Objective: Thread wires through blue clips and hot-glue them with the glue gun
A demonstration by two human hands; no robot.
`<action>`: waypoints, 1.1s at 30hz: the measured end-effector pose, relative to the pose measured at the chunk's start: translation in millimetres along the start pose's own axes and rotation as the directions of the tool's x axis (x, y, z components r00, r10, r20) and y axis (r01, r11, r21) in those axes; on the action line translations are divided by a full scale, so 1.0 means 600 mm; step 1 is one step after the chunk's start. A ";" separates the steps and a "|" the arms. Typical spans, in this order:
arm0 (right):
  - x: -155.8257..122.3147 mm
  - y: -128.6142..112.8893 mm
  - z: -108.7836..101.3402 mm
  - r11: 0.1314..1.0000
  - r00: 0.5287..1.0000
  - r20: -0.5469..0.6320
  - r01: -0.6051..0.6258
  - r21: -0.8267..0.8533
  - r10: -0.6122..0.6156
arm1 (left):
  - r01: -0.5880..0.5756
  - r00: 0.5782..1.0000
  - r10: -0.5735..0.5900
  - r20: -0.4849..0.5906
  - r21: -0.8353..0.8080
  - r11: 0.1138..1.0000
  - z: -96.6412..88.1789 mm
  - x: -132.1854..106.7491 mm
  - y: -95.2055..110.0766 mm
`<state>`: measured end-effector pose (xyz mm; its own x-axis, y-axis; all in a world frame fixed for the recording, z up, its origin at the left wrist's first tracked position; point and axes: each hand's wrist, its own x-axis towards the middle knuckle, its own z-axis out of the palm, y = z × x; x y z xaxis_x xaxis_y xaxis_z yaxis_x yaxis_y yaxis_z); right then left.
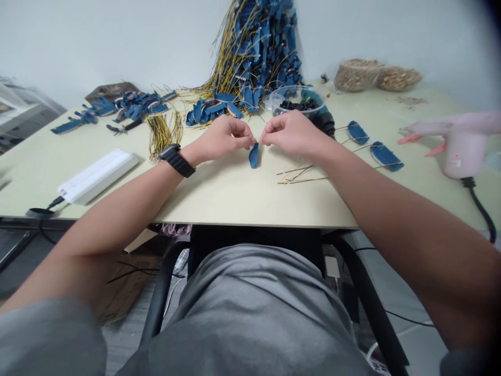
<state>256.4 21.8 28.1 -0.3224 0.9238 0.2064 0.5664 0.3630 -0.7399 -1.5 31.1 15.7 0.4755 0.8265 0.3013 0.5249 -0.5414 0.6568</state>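
My left hand point(223, 138) and my right hand point(291, 133) meet above the pale table point(235, 193), their fingertips pinching the thin top end of a small blue strip point(254, 155). The strip hangs down between them, and the fingers hide its top end. A black strap watch point(177, 160) circles my left wrist. Right of my right hand lie two similar blue pieces point(358, 132) point(386, 155) with thin wires trailing from them. Loose thin wires point(301, 175) rest below my right forearm.
A tall heap of blue pieces with yellow wires point(254, 52) rises behind my hands. A clear bowl of dark beads point(297, 102) stands beside it. Further out are pliers point(125, 127), a yellow wire bundle point(162, 134), a white power strip point(97, 176) and a pink glue gun point(457, 143).
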 end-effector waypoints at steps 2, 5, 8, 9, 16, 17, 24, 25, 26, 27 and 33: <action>-0.001 -0.003 0.001 1.000 1.000 0.007 -0.004 -0.004 0.004 | -0.019 1.000 0.020 -0.010 0.033 0.999 -0.002 0.000 0.004; -0.001 -0.005 0.001 1.000 1.000 0.012 -0.016 0.019 0.016 | -0.032 0.999 0.032 -0.002 0.073 0.997 -0.007 -0.001 0.013; 0.001 -0.004 0.001 0.999 0.999 0.023 -0.030 0.038 0.030 | -0.022 0.999 0.020 0.028 0.079 0.997 -0.011 -0.004 0.023; 0.001 -0.003 0.001 0.999 0.999 0.026 -0.034 0.038 0.033 | -0.016 0.999 0.013 0.032 0.081 0.997 -0.012 -0.005 0.025; 0.008 0.004 0.003 0.997 0.998 -0.004 -0.063 0.041 0.063 | -0.014 0.997 -0.008 0.083 0.262 0.965 -0.034 -0.003 0.015; 0.008 0.003 0.003 0.996 0.997 -0.012 -0.076 0.047 0.077 | -0.018 0.996 -0.010 0.091 0.296 0.955 -0.039 -0.002 0.012; 0.006 0.000 0.010 0.991 0.991 -0.022 -0.130 0.041 0.131 | -0.117 0.979 0.062 0.195 0.285 0.951 -0.039 -0.007 -0.001; 0.006 0.001 0.011 0.990 0.991 -0.021 -0.133 0.040 0.134 | -0.138 0.973 0.079 0.216 0.273 0.952 -0.031 -0.008 -0.003; 0.006 0.001 0.012 0.991 0.991 -0.018 -0.131 0.037 0.132 | -0.154 0.971 0.095 0.221 0.268 0.951 -0.024 -0.008 -0.004; 0.006 0.001 0.013 0.992 0.992 -0.015 -0.125 0.033 0.126 | -0.164 0.971 0.107 0.215 0.267 0.950 -0.016 -0.008 -0.006; 0.004 -0.002 0.017 0.990 0.991 -0.012 -0.132 0.055 0.133 | -0.166 0.976 0.142 0.166 0.140 0.976 0.000 -0.004 -0.018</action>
<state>247.4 22.4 23.1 -0.2350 0.9652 0.1142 0.5615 0.2308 -0.7947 -8.3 34.9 7.6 0.6555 0.7042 0.2729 0.5323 -0.6871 0.4945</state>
